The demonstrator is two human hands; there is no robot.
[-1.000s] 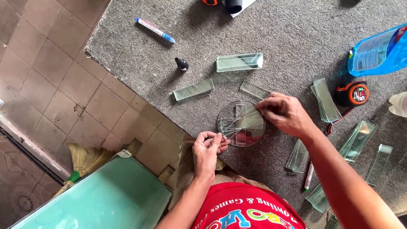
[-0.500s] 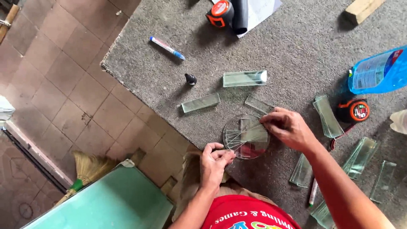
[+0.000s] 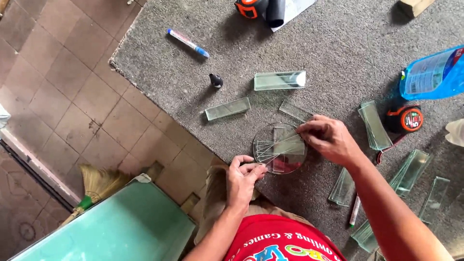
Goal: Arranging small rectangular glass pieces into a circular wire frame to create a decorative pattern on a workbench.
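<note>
Grey carpeted worktop [image 3: 348, 53], viewed from above. At 10 o'clock, 1 blue-capped marker [image 3: 188, 42]; inward of it, 1 small black cap [image 3: 215, 80] and 2 rectangular glass strips [image 3: 227, 108]. Centre: round glass disc [image 3: 280, 148] flat on the carpet, narrow glass slips fanned across it. Left hand [image 3: 243, 181] at its 7 o'clock edge, fingers pinched on the slip ends. Right hand [image 3: 330, 138] at its 3 o'clock edge, fingertips closed on the slips. At 3 o'clock, 1 orange tape measure [image 3: 405, 118] and 1 blue bottle [image 3: 432, 73].

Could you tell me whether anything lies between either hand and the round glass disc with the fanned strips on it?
Nothing visible does. The left hand touches the near-left edge of the round glass disc, and the right hand pinches the glass strips fanned on it at its far-right edge. The nearest loose glass strip lies just beyond the disc.
</note>
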